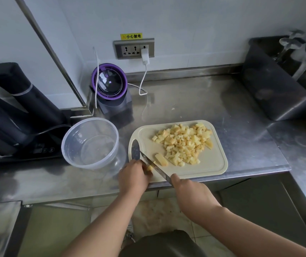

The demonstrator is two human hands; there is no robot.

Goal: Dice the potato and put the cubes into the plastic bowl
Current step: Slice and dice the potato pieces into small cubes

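A cream cutting board (211, 164) lies on the steel counter with a heap of potato cubes (183, 141) on its far half. One longer potato strip (161, 159) lies beside the heap. My left hand (132, 176) holds a small potato piece (150, 167) at the board's near left corner. My right hand (189, 190) grips the handle of a knife (155, 167), whose blade runs up and left against that piece. The clear plastic bowl (91, 143) stands left of the board with nothing in it.
A purple-rimmed appliance (109, 86) and its white charger cable (144, 78) sit behind the bowl. A black kettle unit (9, 115) stands at far left. A dark bin (278, 78) occupies the back right. The counter's front edge runs just under my hands.
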